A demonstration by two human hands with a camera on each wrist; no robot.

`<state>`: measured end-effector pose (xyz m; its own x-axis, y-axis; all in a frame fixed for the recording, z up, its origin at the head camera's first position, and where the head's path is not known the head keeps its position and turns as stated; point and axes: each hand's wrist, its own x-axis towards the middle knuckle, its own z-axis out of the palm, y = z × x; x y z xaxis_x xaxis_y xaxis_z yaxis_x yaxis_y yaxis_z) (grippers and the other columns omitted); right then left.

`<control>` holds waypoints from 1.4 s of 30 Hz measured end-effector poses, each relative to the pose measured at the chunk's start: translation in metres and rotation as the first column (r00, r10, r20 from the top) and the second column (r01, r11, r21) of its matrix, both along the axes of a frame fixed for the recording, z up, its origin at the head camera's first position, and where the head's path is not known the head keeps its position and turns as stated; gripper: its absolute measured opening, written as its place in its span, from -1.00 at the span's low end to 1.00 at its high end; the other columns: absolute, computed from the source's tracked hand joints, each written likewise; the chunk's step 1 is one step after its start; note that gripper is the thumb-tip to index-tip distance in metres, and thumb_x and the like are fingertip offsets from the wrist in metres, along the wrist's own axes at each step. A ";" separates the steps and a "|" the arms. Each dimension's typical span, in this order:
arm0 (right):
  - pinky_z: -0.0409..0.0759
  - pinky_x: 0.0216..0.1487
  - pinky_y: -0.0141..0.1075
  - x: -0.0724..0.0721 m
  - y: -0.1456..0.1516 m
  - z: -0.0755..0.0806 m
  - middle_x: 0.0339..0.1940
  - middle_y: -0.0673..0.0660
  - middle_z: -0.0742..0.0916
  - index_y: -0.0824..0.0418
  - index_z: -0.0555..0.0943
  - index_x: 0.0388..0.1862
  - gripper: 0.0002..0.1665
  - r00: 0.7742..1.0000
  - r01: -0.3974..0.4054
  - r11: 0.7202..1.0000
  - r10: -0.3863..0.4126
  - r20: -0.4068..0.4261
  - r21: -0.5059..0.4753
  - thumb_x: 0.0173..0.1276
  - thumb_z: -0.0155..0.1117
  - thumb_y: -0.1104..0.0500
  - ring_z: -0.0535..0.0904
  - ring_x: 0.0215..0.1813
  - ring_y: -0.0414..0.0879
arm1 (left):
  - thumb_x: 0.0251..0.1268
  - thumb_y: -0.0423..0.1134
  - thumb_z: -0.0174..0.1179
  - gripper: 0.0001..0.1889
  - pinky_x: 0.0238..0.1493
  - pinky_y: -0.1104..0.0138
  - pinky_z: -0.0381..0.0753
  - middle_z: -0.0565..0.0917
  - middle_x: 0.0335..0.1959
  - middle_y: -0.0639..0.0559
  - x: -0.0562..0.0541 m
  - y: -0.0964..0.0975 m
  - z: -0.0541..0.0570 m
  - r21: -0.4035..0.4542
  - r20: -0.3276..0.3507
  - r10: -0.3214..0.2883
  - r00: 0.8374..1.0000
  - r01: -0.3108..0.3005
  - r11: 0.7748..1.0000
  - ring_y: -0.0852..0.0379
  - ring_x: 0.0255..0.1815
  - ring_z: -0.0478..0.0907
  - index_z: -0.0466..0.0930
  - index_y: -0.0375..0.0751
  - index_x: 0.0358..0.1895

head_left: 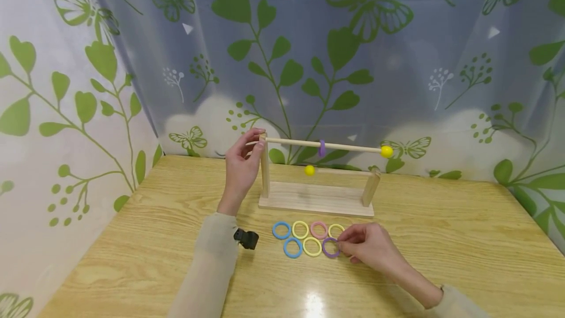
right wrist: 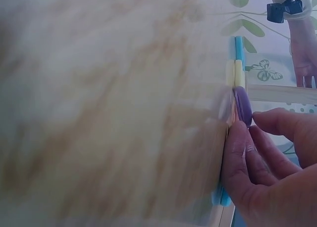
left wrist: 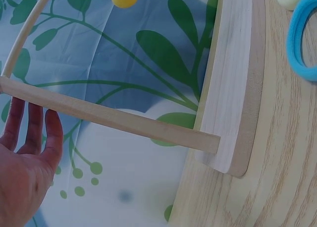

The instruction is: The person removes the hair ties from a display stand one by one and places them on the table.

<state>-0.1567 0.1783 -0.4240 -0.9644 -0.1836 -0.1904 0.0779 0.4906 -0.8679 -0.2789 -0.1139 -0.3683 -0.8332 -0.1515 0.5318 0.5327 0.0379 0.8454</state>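
Observation:
A wooden stand [head_left: 309, 201] carries two horizontal rods, each tipped with a yellow ball. My left hand [head_left: 243, 165] grips the top of its tall left post [head_left: 265, 173], thumb in front and fingers behind. Around the upper rod [head_left: 291, 142] hangs a purple ring [head_left: 322, 148]. On the table, my right hand [head_left: 374, 249] pinches the right edge of another purple ring [head_left: 324, 248] between thumb and fingers. In the right wrist view this purple ring [right wrist: 242, 106] sits slightly tilted at the fingertips. A pale blue thing shows partly under that hand.
Beside the purple ring lie two blue rings [head_left: 274, 230], several yellow rings [head_left: 305, 247] and a pink ring [head_left: 312, 230], in two rows before the stand. The shorter right post [head_left: 372, 188] bears the lower rod [head_left: 342, 172]. A patterned curtain [head_left: 282, 63] closes off the table's back.

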 end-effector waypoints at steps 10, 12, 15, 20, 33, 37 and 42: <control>0.74 -0.34 -0.29 -0.001 0.001 0.001 -0.33 0.08 0.79 0.26 0.75 -0.17 -0.83 0.999 -0.040 0.999 0.040 -0.007 -0.008 0.30 0.46 0.21 0.70 -0.28 -0.10 | 0.47 -0.40 0.16 -0.73 -0.14 0.47 0.67 0.67 0.00 -0.23 0.001 0.000 0.001 -0.001 0.008 0.000 1.000 0.000 1.000 0.16 -0.12 0.66 0.66 -0.28 0.16; 0.74 -0.35 -0.29 -0.001 0.002 0.002 -0.32 0.09 0.80 0.27 0.74 -0.17 -0.82 0.998 -0.057 0.998 0.057 -0.023 -0.003 0.29 0.46 0.22 0.70 -0.29 -0.10 | 0.47 -0.40 0.17 -0.72 -0.14 0.47 0.67 0.67 0.00 -0.22 0.001 0.000 0.001 0.000 0.010 0.000 1.000 0.000 1.000 0.16 -0.12 0.66 0.66 -0.28 0.16; 0.74 -0.37 -0.30 -0.001 0.002 0.003 -0.31 0.09 0.80 0.26 0.74 -0.16 -0.81 0.996 -0.065 0.998 0.066 -0.052 0.020 0.29 0.47 0.19 0.70 -0.30 -0.12 | 0.48 -0.39 0.17 -0.73 -0.14 0.48 0.67 0.67 0.00 -0.21 0.001 0.000 0.001 0.001 0.010 0.002 1.000 -0.002 1.000 0.17 -0.12 0.66 0.66 -0.28 0.16; 0.71 -0.40 -0.35 -0.004 0.006 0.004 -0.32 0.06 0.81 0.22 0.76 -0.18 -0.82 0.985 -0.063 0.994 0.077 -0.154 0.093 0.28 0.46 0.18 0.70 -0.34 -0.19 | 0.48 -0.39 0.17 -0.73 -0.14 0.49 0.67 0.67 0.00 -0.23 0.001 0.000 0.001 0.001 0.002 0.003 1.000 -0.003 1.000 0.16 -0.12 0.66 0.66 -0.30 0.15; 0.69 -0.33 -0.40 -0.017 0.012 0.010 -0.35 -0.04 0.84 0.17 0.79 -0.22 -0.90 0.901 -0.014 0.991 0.069 -0.429 0.132 0.28 0.48 0.21 0.69 -0.30 -0.38 | 0.47 -0.40 0.17 -0.72 -0.14 0.48 0.67 0.67 -0.01 -0.21 0.001 0.001 0.002 0.002 0.009 0.007 1.000 -0.007 1.000 0.25 -0.14 0.67 0.66 -0.28 0.16; 0.72 -0.32 -0.41 -0.021 0.011 0.015 -0.32 0.03 0.85 0.19 0.79 -0.23 -0.91 0.880 0.006 0.996 0.037 -0.473 0.089 0.29 0.48 0.24 0.70 -0.31 -0.38 | 0.46 -0.41 0.17 -0.72 -0.15 0.48 0.67 0.67 -0.02 -0.21 0.001 0.002 0.002 0.011 0.012 0.005 1.000 -0.005 1.000 0.27 -0.15 0.67 0.66 -0.29 0.15; 0.72 -0.34 -0.39 -0.028 0.009 0.018 -0.34 0.07 0.85 0.19 0.78 -0.25 -0.91 0.826 0.024 0.998 0.013 -0.564 0.058 0.26 0.50 0.28 0.71 -0.35 -0.37 | 0.47 -0.41 0.16 -0.73 -0.15 0.48 0.67 0.66 -0.02 -0.19 0.001 0.001 0.002 0.010 0.009 0.003 1.000 -0.003 1.000 0.23 -0.15 0.66 0.66 -0.30 0.15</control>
<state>-0.1844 0.1871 -0.4059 -0.9080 -0.1844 0.3763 -0.4132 0.5436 -0.7306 -0.2775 -0.1126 -0.3667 -0.8372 -0.1592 0.5232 0.5254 0.0313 0.8503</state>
